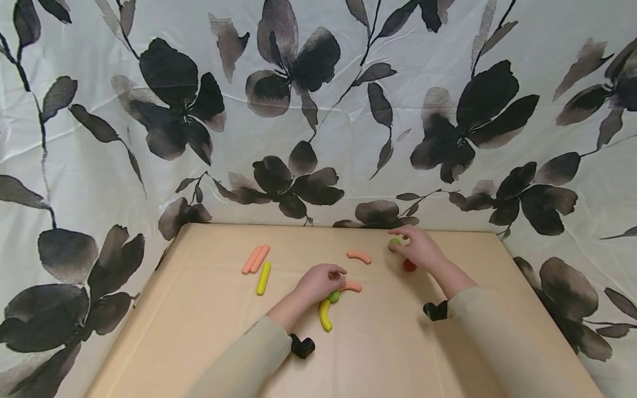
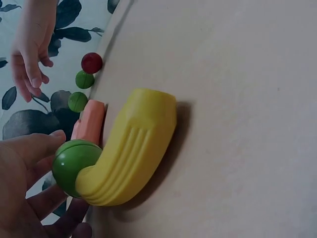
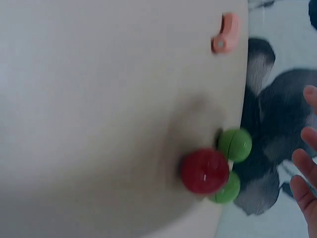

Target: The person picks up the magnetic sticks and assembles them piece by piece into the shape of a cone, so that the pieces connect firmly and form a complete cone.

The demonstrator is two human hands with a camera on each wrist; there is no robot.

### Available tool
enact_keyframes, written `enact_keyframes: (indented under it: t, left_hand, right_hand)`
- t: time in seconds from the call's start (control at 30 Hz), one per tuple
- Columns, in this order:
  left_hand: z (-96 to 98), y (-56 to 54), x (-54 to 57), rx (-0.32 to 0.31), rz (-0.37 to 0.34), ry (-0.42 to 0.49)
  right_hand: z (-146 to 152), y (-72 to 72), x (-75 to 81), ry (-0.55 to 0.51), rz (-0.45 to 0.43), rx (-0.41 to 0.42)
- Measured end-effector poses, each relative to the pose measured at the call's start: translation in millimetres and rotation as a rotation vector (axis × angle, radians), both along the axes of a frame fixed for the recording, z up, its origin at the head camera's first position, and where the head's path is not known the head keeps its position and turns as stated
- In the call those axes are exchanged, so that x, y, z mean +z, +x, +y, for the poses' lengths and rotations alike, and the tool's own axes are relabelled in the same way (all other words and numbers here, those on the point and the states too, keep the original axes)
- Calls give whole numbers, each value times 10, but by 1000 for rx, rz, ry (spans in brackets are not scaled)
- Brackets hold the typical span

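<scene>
My left hand (image 1: pixel 320 283) hovers over a green ball (image 1: pixel 334 297) with loosely bent fingers. That ball touches one end of a ridged yellow curved piece (image 2: pixel 136 148). In the left wrist view, the thumb and fingers lie around the ball; a firm grip is not visible. A pink curved piece (image 1: pixel 352 286) lies just beyond. My right hand (image 1: pixel 422 250) hangs with relaxed fingers above a red ball (image 3: pixel 204 171) and two green balls. In the right wrist view, its fingers (image 3: pixel 309 136) are apart from all three. The hand hides one green ball in the head view.
Another pink curved piece (image 1: pixel 359 257) lies between the hands, farther back. To the left lie two pink straight sticks (image 1: pixel 256 259) and a yellow straight stick (image 1: pixel 264 278). A floral cloth (image 1: pixel 368 138) hangs behind the tan table (image 1: pixel 199 331).
</scene>
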State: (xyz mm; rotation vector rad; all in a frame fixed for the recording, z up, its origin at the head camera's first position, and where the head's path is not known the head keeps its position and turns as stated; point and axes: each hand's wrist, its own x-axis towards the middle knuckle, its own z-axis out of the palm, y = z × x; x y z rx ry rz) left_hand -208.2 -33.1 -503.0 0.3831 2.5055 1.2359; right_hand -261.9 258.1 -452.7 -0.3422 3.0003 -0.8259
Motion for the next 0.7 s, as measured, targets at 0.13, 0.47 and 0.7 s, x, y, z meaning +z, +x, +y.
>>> enact_keyframes:
  t: [0.13,0.47,0.7]
  left_hand:
    - [28,-34,-63,-2,2,-19]
    - [95,-57,-81,-15,-15,-49]
    - [114,-46,-29,-12,-18,-93]
  right_hand:
    - [86,-95,-22,39,-43,18]
    - [217,-319,-137,162,-94,78]
    - [189,-424,-233,278,-141,115]
